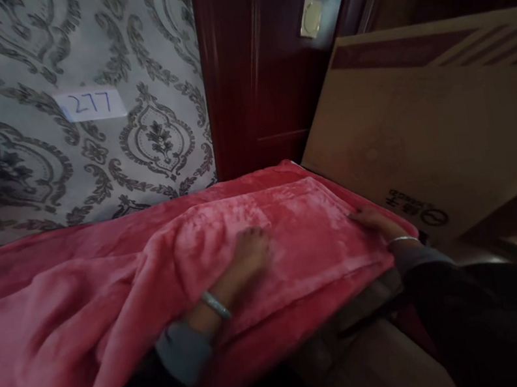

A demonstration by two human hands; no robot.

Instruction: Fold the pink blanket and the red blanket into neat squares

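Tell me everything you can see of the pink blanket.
The pink blanket looks plush and slightly shiny. It lies below the patterned wall, rumpled in loose folds at the left and flatter toward the right, over a redder layer; whether both are one piece is unclear. The blurred left hand is on or just above it; the right hand is at its right end, near a cardboard box.
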